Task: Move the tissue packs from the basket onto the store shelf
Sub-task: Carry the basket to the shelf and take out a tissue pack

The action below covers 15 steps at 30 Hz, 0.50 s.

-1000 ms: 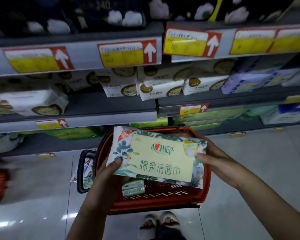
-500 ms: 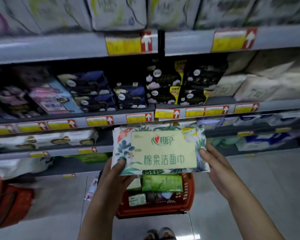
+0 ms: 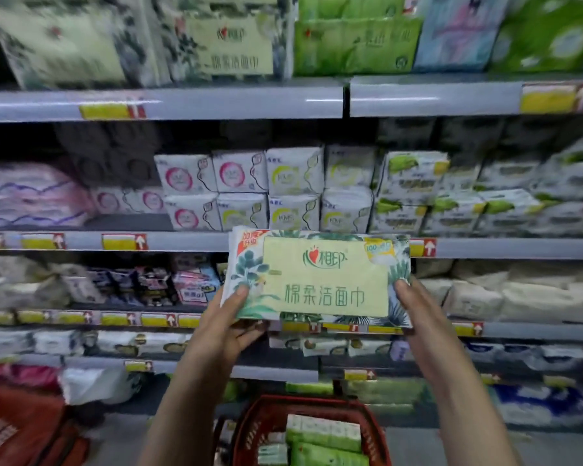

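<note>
A flat tissue pack (image 3: 320,275) with a pale green label and leaf print is held up in front of the shelves. My left hand (image 3: 231,319) grips its lower left corner, thumb on the front. My right hand (image 3: 418,306) holds its right edge. Far below on the floor stands the red basket (image 3: 249,428), with several green and white tissue packs (image 3: 320,438) inside. Matching packs (image 3: 226,45) stand on the top shelf (image 3: 196,102), above and left of the held one.
Shelves full of packaged goods fill the view, with yellow and red price tags (image 3: 123,241) along their edges. A second red basket (image 3: 21,428) sits at the lower left on the floor. Green tissue bundles (image 3: 354,38) stand on the top shelf to the right.
Both hands have lifted the pack higher, away from the basket. The view has tilted up, bringing the top shelf with matching packs into sight.
</note>
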### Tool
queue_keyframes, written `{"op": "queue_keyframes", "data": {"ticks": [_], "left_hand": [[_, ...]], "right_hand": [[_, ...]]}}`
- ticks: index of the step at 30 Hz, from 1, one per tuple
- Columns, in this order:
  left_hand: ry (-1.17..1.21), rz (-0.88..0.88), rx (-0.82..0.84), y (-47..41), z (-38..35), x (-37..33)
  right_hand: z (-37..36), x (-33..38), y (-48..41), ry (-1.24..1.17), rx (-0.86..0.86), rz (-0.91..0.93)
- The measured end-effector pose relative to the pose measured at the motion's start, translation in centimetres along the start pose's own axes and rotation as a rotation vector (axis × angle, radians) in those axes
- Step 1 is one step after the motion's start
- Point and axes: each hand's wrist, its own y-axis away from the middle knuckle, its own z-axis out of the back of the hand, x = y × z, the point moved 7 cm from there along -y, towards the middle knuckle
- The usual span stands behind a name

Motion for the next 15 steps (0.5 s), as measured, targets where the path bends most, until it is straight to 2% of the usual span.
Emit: {"op": "queue_keyframes", "data": {"ticks": [5, 9, 15], "left_hand": [[-0.047, -0.11, 0.137, 2.2, -2.9, -3.9], [0.001, -0.172, 0.14, 3.0, -4.5, -6.5], [0.021, -0.213, 0.128, 3.7, -5.9, -8.6]], "right_hand": [[-0.1, 5.4, 1.4, -0.025, -0.002, 0.05], [-0.6, 8.7, 2.0, 0.002, -0.01, 0.117], [-1.6, 10.7, 2.5, 0.021, 0.044, 0.104]]}}
